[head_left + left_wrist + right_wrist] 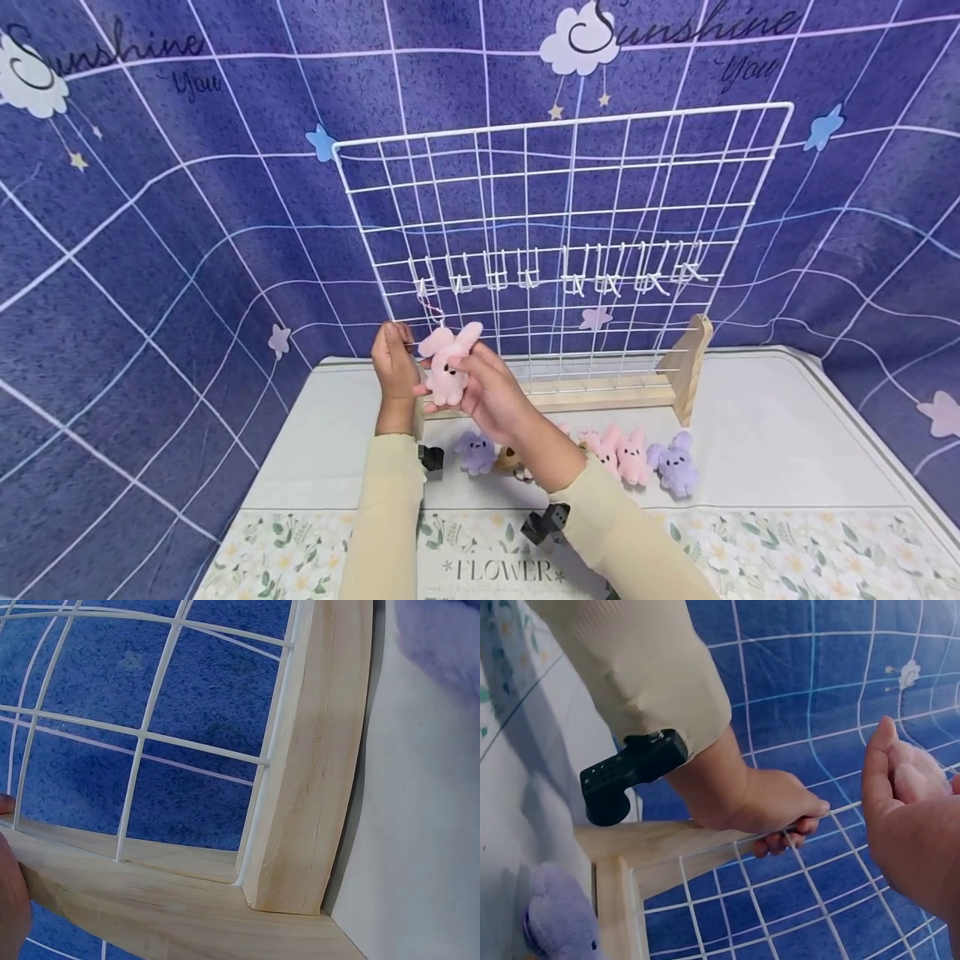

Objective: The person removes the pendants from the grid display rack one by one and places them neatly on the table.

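A pink bunny plush keychain (447, 382) is held upright by my right hand (498, 398), its thumb across the front. The bead chain (432, 310) rises from the bunny's head close to the leftmost hook (424, 283); whether they touch I cannot tell. At the left edge of the white wire grid rack (551, 317), my left hand (394, 367) grips the frame. The right wrist view shows its fingers curled round the wooden side (667, 840) and wire edge. Only a sliver of that hand (9, 900) enters the left wrist view.
Several white hooks (607, 282) hang in a row across the grid. On the table in front lie purple plush toys (677, 465), pink bunnies (633, 458) and a brown plush (510, 460), partly behind my right forearm. A blue patterned cloth (247, 208) surrounds the table.
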Demonstrator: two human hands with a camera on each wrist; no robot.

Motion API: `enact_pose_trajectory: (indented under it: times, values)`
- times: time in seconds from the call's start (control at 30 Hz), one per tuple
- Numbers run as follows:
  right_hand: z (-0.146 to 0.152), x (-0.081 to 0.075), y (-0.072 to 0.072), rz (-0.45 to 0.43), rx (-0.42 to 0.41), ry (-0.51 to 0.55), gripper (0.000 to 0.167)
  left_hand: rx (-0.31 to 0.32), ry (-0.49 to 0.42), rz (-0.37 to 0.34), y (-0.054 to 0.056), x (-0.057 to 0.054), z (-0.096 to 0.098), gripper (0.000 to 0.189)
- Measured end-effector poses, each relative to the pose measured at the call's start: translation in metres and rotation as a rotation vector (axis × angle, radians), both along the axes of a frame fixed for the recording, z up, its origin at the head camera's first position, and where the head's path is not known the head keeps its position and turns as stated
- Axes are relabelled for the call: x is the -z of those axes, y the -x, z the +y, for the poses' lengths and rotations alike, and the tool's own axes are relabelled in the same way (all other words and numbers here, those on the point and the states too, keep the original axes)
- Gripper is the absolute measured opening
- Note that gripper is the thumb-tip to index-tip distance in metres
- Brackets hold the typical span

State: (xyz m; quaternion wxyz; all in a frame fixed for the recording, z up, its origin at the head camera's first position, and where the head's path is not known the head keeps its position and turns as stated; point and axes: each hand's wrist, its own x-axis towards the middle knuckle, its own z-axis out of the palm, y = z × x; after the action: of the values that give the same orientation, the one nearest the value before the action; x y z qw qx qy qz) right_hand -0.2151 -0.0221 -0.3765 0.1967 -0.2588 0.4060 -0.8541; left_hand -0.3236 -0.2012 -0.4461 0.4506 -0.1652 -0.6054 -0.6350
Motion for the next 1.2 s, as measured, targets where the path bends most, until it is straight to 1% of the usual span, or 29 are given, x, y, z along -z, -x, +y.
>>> enact_pose_trajectory:
  times: [0.1,0.27,0.47,0.73,0.83,0.93,1.03,1.13,1.2]
  values:
    - [0.001,-0.001,-0.002,0.003,-0.004,-0.013,0.036,-0.01,0.007,-0.003,0.0,0.001,-0.001,0.044]
    - [0.004,0.001,-0.004,-0.005,-0.01,-0.015,0.035,-0.041,0.019,-0.03,-0.003,0.001,-0.001,0.043]
    - [0.007,0.002,-0.006,-0.005,-0.046,-0.002,0.035,-0.071,0.02,-0.064,-0.005,0.0,0.0,0.043]
    - [0.01,0.0,-0.009,0.017,-0.104,0.012,0.033,-0.085,0.02,-0.054,-0.004,0.0,0.0,0.043]
    - [0.011,-0.001,-0.011,0.022,-0.109,0.015,0.033,-0.087,0.028,-0.057,-0.003,0.0,-0.002,0.043]
    - [0.011,-0.001,-0.012,0.009,-0.083,0.005,0.034,-0.073,0.032,-0.058,-0.004,0.0,-0.003,0.043]
    - [0.012,-0.001,-0.013,-0.007,-0.024,-0.037,0.037,-0.054,0.039,-0.068,-0.004,-0.001,-0.004,0.042]
    - [0.013,0.0,-0.014,-0.018,0.035,-0.094,0.04,-0.053,0.054,-0.094,-0.005,-0.002,-0.004,0.041]
    - [0.013,0.002,-0.013,-0.032,0.066,-0.123,0.035,-0.05,0.061,-0.115,-0.005,-0.003,-0.005,0.04]
